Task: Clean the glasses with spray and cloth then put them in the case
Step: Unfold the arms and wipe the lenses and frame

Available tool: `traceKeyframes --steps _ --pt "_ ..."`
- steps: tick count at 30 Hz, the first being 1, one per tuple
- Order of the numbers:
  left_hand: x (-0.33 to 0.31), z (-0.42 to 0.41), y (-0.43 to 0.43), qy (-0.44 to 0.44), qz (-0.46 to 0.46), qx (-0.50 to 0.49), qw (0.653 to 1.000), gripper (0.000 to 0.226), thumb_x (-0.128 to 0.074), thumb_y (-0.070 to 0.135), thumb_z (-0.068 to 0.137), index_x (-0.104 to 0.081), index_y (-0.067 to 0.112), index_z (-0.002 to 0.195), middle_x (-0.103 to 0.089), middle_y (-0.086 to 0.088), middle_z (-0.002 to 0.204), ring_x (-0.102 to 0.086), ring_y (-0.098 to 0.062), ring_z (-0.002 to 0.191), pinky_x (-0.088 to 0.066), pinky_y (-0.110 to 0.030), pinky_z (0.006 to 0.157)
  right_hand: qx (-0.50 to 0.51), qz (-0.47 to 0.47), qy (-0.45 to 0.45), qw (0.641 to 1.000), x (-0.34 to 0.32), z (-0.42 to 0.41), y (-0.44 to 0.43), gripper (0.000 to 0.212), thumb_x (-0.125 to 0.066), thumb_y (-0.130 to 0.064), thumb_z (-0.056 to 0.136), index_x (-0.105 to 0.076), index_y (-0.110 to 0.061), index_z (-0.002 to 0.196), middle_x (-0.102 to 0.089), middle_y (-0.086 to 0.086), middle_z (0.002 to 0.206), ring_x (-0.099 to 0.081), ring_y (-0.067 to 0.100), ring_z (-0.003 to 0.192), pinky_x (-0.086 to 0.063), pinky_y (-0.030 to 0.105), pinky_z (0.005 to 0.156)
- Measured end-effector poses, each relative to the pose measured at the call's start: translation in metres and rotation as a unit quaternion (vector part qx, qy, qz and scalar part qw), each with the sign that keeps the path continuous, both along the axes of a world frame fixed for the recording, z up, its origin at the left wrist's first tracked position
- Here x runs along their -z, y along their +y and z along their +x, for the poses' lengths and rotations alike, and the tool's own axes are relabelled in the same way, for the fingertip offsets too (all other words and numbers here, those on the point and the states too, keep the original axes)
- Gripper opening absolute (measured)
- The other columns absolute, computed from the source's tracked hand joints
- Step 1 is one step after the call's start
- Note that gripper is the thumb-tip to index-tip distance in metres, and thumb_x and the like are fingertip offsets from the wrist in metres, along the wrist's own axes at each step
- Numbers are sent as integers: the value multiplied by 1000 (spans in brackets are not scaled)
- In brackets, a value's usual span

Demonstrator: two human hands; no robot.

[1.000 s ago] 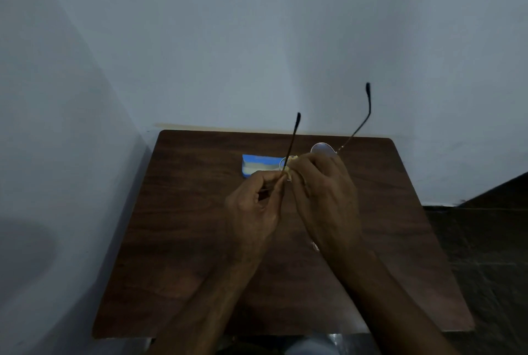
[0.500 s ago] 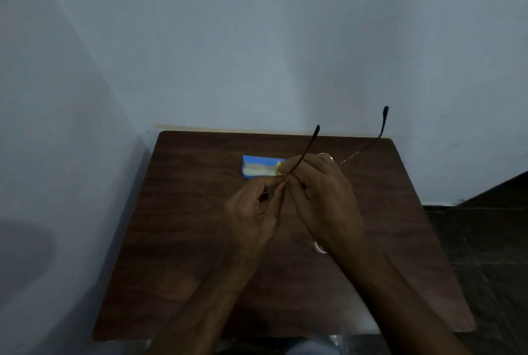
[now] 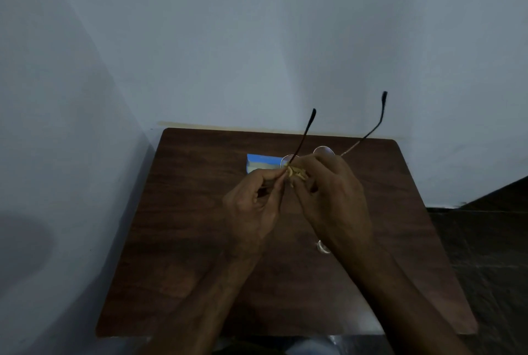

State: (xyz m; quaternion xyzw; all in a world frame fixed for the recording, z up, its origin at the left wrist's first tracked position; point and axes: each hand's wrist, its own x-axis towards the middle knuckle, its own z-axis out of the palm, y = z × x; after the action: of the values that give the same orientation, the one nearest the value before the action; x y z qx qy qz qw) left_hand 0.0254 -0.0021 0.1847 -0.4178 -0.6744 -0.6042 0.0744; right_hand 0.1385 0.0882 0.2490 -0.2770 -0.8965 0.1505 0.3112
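Note:
Thin-framed glasses are held above the table, both temple arms open and pointing up toward the wall. My left hand pinches the frame near its left lens. My right hand grips a crumpled yellow cloth against that lens. The right lens shows just above my right hand's knuckles. A blue case lies on the table behind my hands, partly hidden by them.
A dark wooden table stands in a corner, with white walls behind and to the left. A small pale object, mostly hidden under my right wrist, lies on the table. Dark floor lies to the right.
The glasses tilted down to the right, then swung back up. The yellow cloth now shows more between my fingers at the left lens.

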Motion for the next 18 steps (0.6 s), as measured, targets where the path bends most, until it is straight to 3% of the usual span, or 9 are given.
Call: traceKeyframes --steps 6,10,14,18 --pt "0 -2 -6 -9 2 4 1000 18 -79 16 92 -78 3 105 -79 -5 98 -74 -9 88 -61 -23 81 0 -2 -15 1000 -6 -5 -7 16 -77 -13 89 -76 -20 103 -70 -5 105 -64 23 104 -52 32 70" --pt "2 3 -8 7 -12 5 1000 16 -81 11 91 -78 2 104 -79 -5 98 -75 -11 87 -62 -27 79 29 67 -49 996 -10 -6 1 12 -78 -10 86 -70 -17 90 -70 -1 94 -58 21 84 -35 27 65" --pt "1 3 -9 27 1 3 1000 19 -76 17 93 -77 2 104 -79 -8 97 -72 -9 88 -61 -21 81 2 48 -24 999 -13 -11 -2 12 -77 -5 84 -74 -15 91 -73 -1 92 -62 23 82 -50 37 69" --pt "2 0 -10 48 -4 0 999 16 -77 14 93 -77 1 103 -79 -8 96 -74 -13 86 -62 -25 79 14 53 -40 998 -15 -8 2 14 -78 -5 83 -74 -16 92 -72 -1 94 -61 23 85 -50 39 69"
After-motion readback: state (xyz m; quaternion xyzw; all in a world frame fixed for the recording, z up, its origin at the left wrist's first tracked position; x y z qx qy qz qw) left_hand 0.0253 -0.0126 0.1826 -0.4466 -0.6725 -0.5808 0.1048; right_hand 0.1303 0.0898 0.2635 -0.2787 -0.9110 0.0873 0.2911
